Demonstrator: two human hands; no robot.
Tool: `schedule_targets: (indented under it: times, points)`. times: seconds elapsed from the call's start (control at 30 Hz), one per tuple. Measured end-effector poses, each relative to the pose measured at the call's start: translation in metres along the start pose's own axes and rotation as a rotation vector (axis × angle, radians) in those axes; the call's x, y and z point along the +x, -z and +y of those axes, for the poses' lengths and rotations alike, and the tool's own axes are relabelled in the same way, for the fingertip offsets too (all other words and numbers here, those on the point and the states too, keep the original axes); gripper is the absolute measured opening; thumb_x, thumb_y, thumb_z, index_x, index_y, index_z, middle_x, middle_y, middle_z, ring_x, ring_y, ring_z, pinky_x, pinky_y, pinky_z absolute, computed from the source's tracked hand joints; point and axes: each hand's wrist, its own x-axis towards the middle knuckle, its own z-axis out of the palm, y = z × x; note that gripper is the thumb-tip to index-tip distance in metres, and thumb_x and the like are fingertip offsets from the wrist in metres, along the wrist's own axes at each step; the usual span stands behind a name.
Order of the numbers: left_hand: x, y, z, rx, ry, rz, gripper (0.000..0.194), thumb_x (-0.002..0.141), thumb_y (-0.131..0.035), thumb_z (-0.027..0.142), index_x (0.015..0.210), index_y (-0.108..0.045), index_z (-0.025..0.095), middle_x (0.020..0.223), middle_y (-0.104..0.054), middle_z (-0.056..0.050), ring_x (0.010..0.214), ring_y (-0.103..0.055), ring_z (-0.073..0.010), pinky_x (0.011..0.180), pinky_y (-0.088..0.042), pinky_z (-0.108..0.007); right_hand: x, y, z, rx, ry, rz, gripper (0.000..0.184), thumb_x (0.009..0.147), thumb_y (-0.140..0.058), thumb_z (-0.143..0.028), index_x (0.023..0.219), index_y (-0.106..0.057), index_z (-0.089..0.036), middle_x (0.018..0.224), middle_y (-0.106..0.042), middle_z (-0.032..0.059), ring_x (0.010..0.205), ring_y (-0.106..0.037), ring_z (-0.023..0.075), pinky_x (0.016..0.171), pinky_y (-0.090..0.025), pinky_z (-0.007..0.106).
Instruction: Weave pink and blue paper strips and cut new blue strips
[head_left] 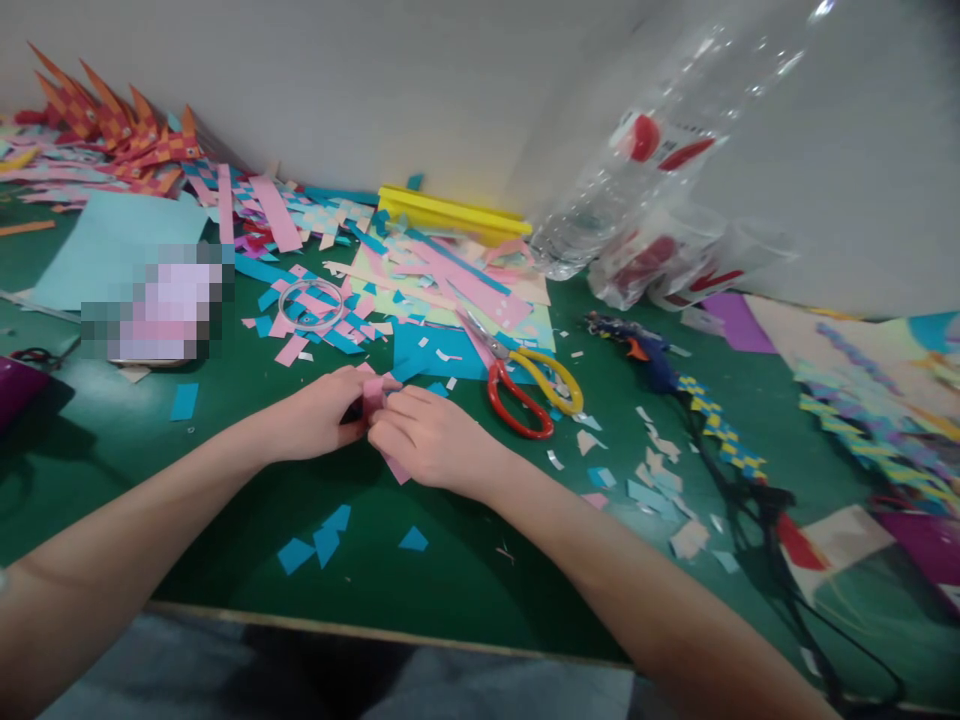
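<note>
I am watching from afar with the scissors point(504, 352) as my landmark, lying open-bladed on the green bench point(480, 590). The pink strip point(373, 395) is sitting left of the scissors and a little nearer the person, raised between both hands, its lower end slanting out beneath the right fingers. The right hand point(427, 435) is closing over the strip's middle, its fingers curled and the grip mostly hiding what they are pressing. The left hand point(326, 412) is lying farther left of the scissors, its thumb and fingers making a loose curve that is meeting the strip near its upper end; I cannot tell how firmly it is pinching.

Judging by its look, I am expecting thin paper: next to no weight, soft across its width, taking a crease readily and tearing if tugged sideways. It is probably not slippery, but its narrowness is leaving little room for fingers. I am favouring a light pinch flat across both faces close to the part being worked, with the other hand steadying an end, rather than a squeeze on the edges, which would be buckling it.

A blue sheet point(409, 345) is lying partly under the scissors' blades, and blue scraps point(326, 545) are resting left of the scissors, closer to the bench's near edge.
</note>
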Motion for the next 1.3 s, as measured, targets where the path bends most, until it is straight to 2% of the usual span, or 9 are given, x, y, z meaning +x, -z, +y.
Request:
schedule_targets:
  times: [0.13, 0.27, 0.4, 0.53, 0.67, 0.87, 1.13, 1.3]
  points:
    - [0.001, 0.000, -0.001, -0.002, -0.025, 0.015, 0.001, 0.081, -0.050, 0.017, 0.082, -0.051, 0.016, 0.093, -0.055, -0.006, 0.090, -0.054, -0.0204, 0.083, -0.047, -0.036, -0.002, -0.002, 0.004, 0.096, -0.039, -0.009, 0.034, 0.093, -0.038, -0.007, 0.065, -0.053, -0.018, 0.062, -0.054, 0.0000, 0.065, -0.044, 0.0138, 0.072, -0.043, 0.025]
    - [0.001, 0.000, 0.000, 0.000, 0.010, -0.006, 0.003, 0.081, -0.051, 0.018, 0.079, -0.050, 0.016, 0.091, -0.053, -0.006, 0.087, -0.053, -0.0199, 0.080, -0.047, -0.035, -0.002, 0.000, 0.006, 0.219, -0.135, -0.063, 0.038, 0.094, -0.030, -0.006, 0.065, -0.050, -0.019, 0.062, -0.050, -0.0008, 0.064, -0.042, 0.0127, 0.065, -0.041, 0.023]
    - [0.001, 0.000, 0.001, 0.013, 0.044, -0.004, 0.003, 0.080, -0.053, 0.017, 0.078, -0.051, 0.017, 0.090, -0.053, -0.005, 0.085, -0.052, -0.0193, 0.077, -0.047, -0.034, -0.002, 0.001, 0.007, 0.306, -0.191, -0.099, 0.035, 0.093, -0.031, -0.006, 0.065, -0.049, -0.019, 0.061, -0.048, -0.0014, 0.063, -0.041, 0.0121, 0.063, -0.039, 0.023]
    - [0.002, 0.000, 0.002, 0.017, 0.059, -0.013, 0.003, 0.081, -0.054, 0.016, 0.078, -0.051, 0.015, 0.090, -0.052, -0.006, 0.084, -0.053, -0.0198, 0.076, -0.046, -0.034, -0.005, -0.002, 0.009, 0.299, -0.146, -0.077, 0.030, 0.091, -0.035, -0.006, 0.067, -0.048, -0.019, 0.063, -0.051, -0.0012, 0.062, -0.041, 0.0115, 0.063, -0.038, 0.023]
    - [0.001, 0.000, 0.000, 0.019, 0.035, -0.014, 0.003, 0.082, -0.053, 0.016, 0.079, -0.053, 0.015, 0.089, -0.053, -0.006, 0.085, -0.053, -0.0202, 0.077, -0.045, -0.034, -0.012, -0.004, 0.010, 0.251, -0.154, -0.060, 0.026, 0.093, -0.041, -0.012, 0.070, -0.048, -0.020, 0.064, -0.053, -0.0008, 0.063, -0.043, 0.0118, 0.066, -0.038, 0.025]
    - [0.000, 0.000, -0.002, 0.002, 0.006, -0.008, 0.007, 0.084, -0.053, 0.018, 0.089, -0.057, 0.015, 0.095, -0.056, -0.007, 0.093, -0.054, -0.0212, 0.083, -0.045, -0.035, -0.016, -0.001, 0.010, 0.194, -0.118, -0.090, 0.025, 0.095, -0.043, -0.015, 0.074, -0.056, -0.018, 0.064, -0.058, 0.0003, 0.069, -0.047, 0.0131, 0.070, -0.039, 0.026]
    - [0.000, -0.001, 0.000, 0.021, 0.033, -0.001, 0.007, 0.083, -0.052, 0.018, 0.086, -0.058, 0.015, 0.094, -0.056, -0.007, 0.090, -0.055, -0.0211, 0.082, -0.046, -0.036, -0.010, 0.003, 0.011, 0.185, -0.077, -0.127, 0.026, 0.096, -0.043, -0.015, 0.075, -0.058, -0.017, 0.065, -0.061, 0.0000, 0.069, -0.049, 0.0127, 0.068, -0.038, 0.026]
    - [-0.001, 0.001, 0.001, -0.011, -0.007, 0.000, 0.029, 0.081, -0.054, 0.019, 0.110, -0.056, 0.015, 0.094, -0.057, -0.007, 0.089, -0.055, -0.0214, 0.079, -0.046, -0.034, -0.010, 0.005, 0.012, 0.200, -0.044, -0.135, 0.030, 0.097, -0.038, -0.013, 0.077, -0.058, -0.018, 0.079, -0.069, 0.0017, 0.080, -0.056, 0.0128, 0.071, -0.041, 0.026]
